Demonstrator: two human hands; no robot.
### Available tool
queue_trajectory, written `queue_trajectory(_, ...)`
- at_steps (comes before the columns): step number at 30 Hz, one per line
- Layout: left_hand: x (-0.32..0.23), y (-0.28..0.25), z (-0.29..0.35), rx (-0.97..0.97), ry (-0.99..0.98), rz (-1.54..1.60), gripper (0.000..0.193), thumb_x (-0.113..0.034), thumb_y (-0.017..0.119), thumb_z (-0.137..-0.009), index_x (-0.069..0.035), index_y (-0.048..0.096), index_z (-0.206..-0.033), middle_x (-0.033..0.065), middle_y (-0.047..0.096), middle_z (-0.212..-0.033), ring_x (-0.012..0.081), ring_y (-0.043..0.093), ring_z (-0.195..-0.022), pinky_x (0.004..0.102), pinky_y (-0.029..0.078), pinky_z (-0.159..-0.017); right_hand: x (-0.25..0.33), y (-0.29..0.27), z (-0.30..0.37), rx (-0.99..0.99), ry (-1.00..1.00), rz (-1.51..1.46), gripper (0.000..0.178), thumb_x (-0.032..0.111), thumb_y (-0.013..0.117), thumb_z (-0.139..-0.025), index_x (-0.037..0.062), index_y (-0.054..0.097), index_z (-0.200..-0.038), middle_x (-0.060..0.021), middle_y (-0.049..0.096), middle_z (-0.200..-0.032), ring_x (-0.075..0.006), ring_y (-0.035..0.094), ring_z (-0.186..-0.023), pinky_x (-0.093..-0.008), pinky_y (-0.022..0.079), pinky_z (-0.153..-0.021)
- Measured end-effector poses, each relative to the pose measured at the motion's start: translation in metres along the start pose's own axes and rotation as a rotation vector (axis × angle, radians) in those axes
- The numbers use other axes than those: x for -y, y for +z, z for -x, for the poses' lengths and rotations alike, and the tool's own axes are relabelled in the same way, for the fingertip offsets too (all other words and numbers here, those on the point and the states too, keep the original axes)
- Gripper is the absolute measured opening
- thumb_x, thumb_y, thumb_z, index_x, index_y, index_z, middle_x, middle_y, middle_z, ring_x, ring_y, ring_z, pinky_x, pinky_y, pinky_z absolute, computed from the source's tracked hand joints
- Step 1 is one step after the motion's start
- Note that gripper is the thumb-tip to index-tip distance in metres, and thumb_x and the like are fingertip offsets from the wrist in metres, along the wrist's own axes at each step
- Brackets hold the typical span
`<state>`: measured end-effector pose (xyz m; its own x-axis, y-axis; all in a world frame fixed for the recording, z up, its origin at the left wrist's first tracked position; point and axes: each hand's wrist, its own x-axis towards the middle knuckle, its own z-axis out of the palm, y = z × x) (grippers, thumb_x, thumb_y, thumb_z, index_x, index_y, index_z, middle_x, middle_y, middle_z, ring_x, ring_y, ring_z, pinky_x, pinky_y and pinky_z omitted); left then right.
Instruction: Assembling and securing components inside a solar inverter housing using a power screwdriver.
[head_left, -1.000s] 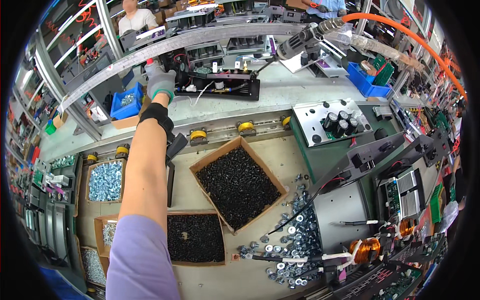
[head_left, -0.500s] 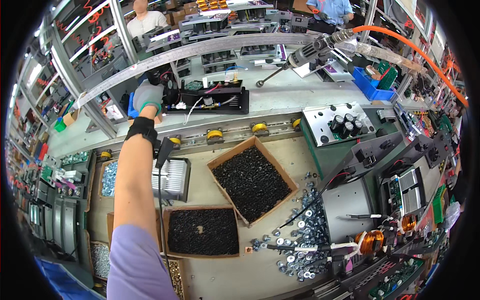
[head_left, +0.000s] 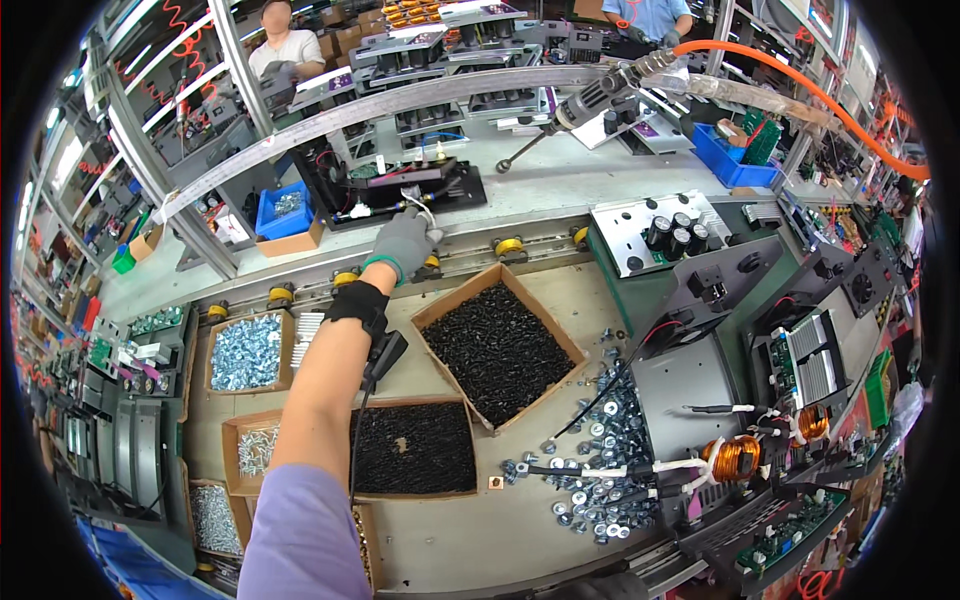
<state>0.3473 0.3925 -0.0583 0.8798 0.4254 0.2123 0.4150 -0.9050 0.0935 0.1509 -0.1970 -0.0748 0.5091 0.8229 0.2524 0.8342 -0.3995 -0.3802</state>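
My left hand (head_left: 403,243), in a grey glove with a black wrist strap, reaches to the front edge of the raised bench. Its fingers are closed on a white cable (head_left: 424,203) at a black open-framed unit (head_left: 440,190) with a small green board and wiring. The fingertips are partly hidden by the glove's back. A dark grey rounded shape (head_left: 612,588) at the lower edge looks like part of my right glove; no fingers can be made out there.
Boxes of black screws (head_left: 498,350), silver bolts (head_left: 246,352) and small pale screws (head_left: 256,450) stand below the roller rail (head_left: 508,247). Loose flanged bolts (head_left: 600,450) lie beside metal housings. A power driver (head_left: 590,105) hangs above the bench. Two people stand beyond it.
My left hand has moved right and nearer, from the unit's left end to its front edge. The white cable has shifted right with it. A blue bin of screws has come into sight.
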Motion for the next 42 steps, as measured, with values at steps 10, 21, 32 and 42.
queue_trajectory(10, -0.012, -0.012, 0.032, 0.039, 0.108, -0.005, 0.041, -0.038, 0.059, -0.082, -0.006, 0.064, -0.107, 0.0211, 0.062, -0.105, 0.0391, 0.059, -0.097, 0.0492, 0.048, -0.084, 0.002, -0.004, -0.009, 0.001, -0.095, -0.066, 0.038, 0.023, 0.072, -0.074, 0.0092, 0.064, -0.108, -0.0058, 0.064, -0.091, -0.0243, 0.061, -0.084, -0.0377, 0.049, -0.075)
queue_trajectory(21, -0.122, -0.107, 0.256, 0.084, 0.302, 0.281, 0.033, -0.017, 0.066, -0.079, -0.008, 0.065, -0.111, 0.0151, 0.061, -0.114, 0.0348, 0.060, -0.103, 0.0414, 0.049, -0.088, 0.010, -0.012, -0.021, -0.031, -0.032, -0.043, 0.025, 0.021, 0.061, -0.080, 0.0087, 0.059, -0.102, -0.0052, 0.059, -0.088, -0.0234, 0.058, -0.083, -0.0360, 0.045, -0.076)
queue_trajectory(32, -0.313, -0.102, 0.315, 0.035, 0.677, 0.553, 0.042, -0.034, 0.069, -0.082, -0.008, 0.060, -0.114, 0.0102, 0.060, -0.114, 0.0325, 0.056, -0.109, 0.0420, 0.047, -0.089, -0.034, -0.065, 0.000, -0.385, 0.303, 0.120, 0.015, 0.015, 0.067, -0.073, 0.0095, 0.063, -0.085, -0.0102, 0.062, -0.090, -0.0322, 0.058, -0.089, -0.0461, 0.045, -0.077)
queue_trajectory(42, -0.359, -0.087, 0.319, 0.252, 0.413, 0.716, 0.045, -0.045, 0.063, -0.085, -0.001, 0.064, -0.097, 0.0204, 0.062, -0.086, 0.0387, 0.064, -0.075, 0.0465, 0.051, -0.066, -0.106, -0.071, 0.015, -0.339, 0.306, 0.343, 0.033, 0.022, 0.062, -0.080, 0.0017, 0.064, -0.106, -0.0182, 0.062, -0.111, -0.0380, 0.055, -0.108, -0.0470, 0.044, -0.093)
